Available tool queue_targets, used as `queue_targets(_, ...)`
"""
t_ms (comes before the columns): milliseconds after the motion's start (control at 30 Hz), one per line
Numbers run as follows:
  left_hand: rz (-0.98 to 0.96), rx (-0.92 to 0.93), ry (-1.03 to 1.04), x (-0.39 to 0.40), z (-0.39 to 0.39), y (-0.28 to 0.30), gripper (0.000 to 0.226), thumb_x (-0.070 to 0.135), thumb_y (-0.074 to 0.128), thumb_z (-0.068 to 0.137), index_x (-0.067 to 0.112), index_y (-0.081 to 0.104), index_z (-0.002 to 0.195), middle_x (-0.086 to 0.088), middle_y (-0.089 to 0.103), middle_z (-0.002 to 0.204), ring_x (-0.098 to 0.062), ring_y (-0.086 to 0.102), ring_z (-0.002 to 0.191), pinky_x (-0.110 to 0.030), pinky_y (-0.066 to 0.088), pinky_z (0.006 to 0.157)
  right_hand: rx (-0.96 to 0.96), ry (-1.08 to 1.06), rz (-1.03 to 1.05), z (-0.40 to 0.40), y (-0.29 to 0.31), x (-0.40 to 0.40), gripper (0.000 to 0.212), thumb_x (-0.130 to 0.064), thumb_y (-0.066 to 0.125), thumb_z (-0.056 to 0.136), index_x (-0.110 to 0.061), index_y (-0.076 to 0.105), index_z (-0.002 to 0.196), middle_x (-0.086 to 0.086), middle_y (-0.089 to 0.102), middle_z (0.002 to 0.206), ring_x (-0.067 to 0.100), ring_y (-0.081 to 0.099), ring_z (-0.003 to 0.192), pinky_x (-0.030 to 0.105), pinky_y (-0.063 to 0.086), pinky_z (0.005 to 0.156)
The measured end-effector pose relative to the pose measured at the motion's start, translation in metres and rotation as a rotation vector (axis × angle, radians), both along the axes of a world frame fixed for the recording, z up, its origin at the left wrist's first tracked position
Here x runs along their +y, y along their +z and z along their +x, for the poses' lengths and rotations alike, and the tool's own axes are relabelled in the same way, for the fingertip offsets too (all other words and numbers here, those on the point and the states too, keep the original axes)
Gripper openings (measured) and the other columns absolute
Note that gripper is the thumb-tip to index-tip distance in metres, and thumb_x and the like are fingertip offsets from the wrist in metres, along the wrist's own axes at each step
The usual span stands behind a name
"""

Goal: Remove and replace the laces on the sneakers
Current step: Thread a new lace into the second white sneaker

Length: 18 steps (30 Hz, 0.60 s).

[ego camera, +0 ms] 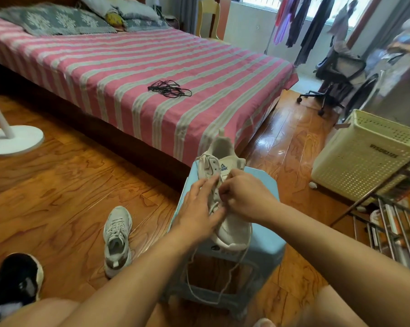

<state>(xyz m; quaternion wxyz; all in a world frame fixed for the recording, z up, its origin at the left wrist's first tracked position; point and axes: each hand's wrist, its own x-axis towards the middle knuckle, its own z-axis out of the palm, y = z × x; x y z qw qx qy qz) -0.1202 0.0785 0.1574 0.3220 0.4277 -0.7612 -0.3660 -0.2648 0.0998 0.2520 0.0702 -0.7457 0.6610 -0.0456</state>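
- Head view: your white leather-look sneaker (225, 182) lies on the smooth pale-blue plastic stool (265, 241), heel at 12 o'clock, toe towards you; its tongue label reads "PEAK".
- Your left hand (199, 208) rests on the shoe's left flank, fingers fairly straight, thumb touching the lacing.
- Your right hand (244, 197) has its fingers curled, pinching the white woven lace (232, 272) at the eyelets; loose ends dangle over the stool's near edge.
- The matching grey-white mesh sneaker (117, 239), laced, sits on the glossy wooden floor (57, 197) at 9 o'clock from the stool.
- A tangled bundle of thin black laces (169, 89) lies on the pink-and-grey striped bedsheet (128, 67) at 12 o'clock.
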Motion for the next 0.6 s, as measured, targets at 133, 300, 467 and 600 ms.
queue_targets(133,-0.002,0.030,0.025,0.000,-0.002,0.000,0.079,0.039,0.071,0.089,0.049,0.025,0.153,0.013,0.035,0.152,-0.007,0.034,0.141,-0.035,0.034,0.118,0.021,-0.030,0.012,0.005,0.001,0.002,0.014,-0.020,0.060,0.091,-0.017,0.070,0.100,0.000,0.047,0.106,0.025,0.053,0.090,0.032,0.038,0.072)
queue_targets(300,-0.021,0.025,0.041,0.002,-0.002,0.002,0.077,0.040,0.071,0.090,0.043,0.027,0.154,0.013,0.037,0.151,-0.007,0.035,0.139,-0.028,0.031,0.113,0.085,-0.018,0.023,0.013,0.022,-0.002,0.015,-0.018,0.060,0.091,-0.017,0.045,0.093,0.000,0.047,0.090,0.027,0.052,0.082,0.033,0.036,0.070)
queue_targets(467,0.045,0.037,0.041,0.008,-0.002,0.007,0.082,0.036,0.075,0.089,0.043,0.025,0.154,0.017,0.034,0.147,-0.003,0.034,0.132,-0.028,0.030,0.111,-0.327,-0.349,-0.362,-0.018,0.077,-0.045,0.008,-0.012,0.046,0.100,-0.011,0.053,0.105,0.011,0.063,0.105,0.030,0.060,0.091,0.048,0.053,0.082)
queue_targets(600,0.096,-0.064,0.070,0.009,-0.006,0.029,0.086,0.030,0.078,0.085,0.045,0.023,0.150,0.014,0.021,0.146,-0.014,0.027,0.137,-0.033,0.028,0.114,-0.761,-0.374,-0.618,-0.032,0.118,-0.068,0.013,-0.016,0.045,0.102,-0.014,0.058,0.103,0.011,0.066,0.093,0.026,0.066,0.078,0.052,0.058,0.075)
